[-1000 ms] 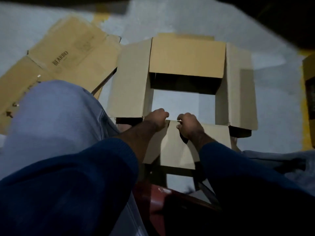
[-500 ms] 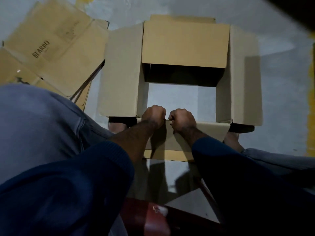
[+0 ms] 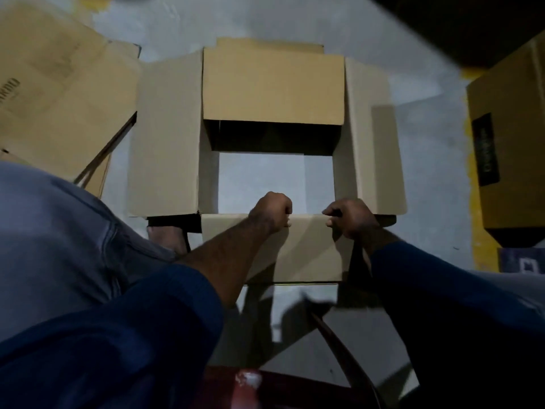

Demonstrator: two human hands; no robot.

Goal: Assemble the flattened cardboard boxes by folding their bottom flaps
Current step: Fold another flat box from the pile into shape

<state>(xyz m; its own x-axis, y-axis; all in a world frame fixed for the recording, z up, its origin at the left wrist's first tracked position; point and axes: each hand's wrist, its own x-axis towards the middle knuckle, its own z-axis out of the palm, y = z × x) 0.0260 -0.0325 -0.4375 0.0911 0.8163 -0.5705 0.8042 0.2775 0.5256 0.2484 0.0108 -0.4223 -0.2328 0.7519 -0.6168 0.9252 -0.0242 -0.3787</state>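
Note:
An opened cardboard box (image 3: 168,137) stands on the grey floor in front of me, and the floor shows through its open middle. Its far flap (image 3: 272,87) tilts inward over the opening, while the left and right flaps spread outward. The near flap (image 3: 306,249) hangs toward me. My left hand (image 3: 272,212) grips the fold line of the near flap with curled fingers. My right hand (image 3: 349,218) grips the same edge a little to the right.
Flattened cardboard boxes (image 3: 59,93) lie stacked on the floor at the left. An assembled box (image 3: 510,149) stands at the right edge. My knee in grey trousers (image 3: 59,237) fills the lower left. A red stool edge (image 3: 250,385) shows at the bottom.
My hands have moved apart along the near flap's edge. The near flap has swung down toward me. The view has shifted, bringing the box at the right into sight.

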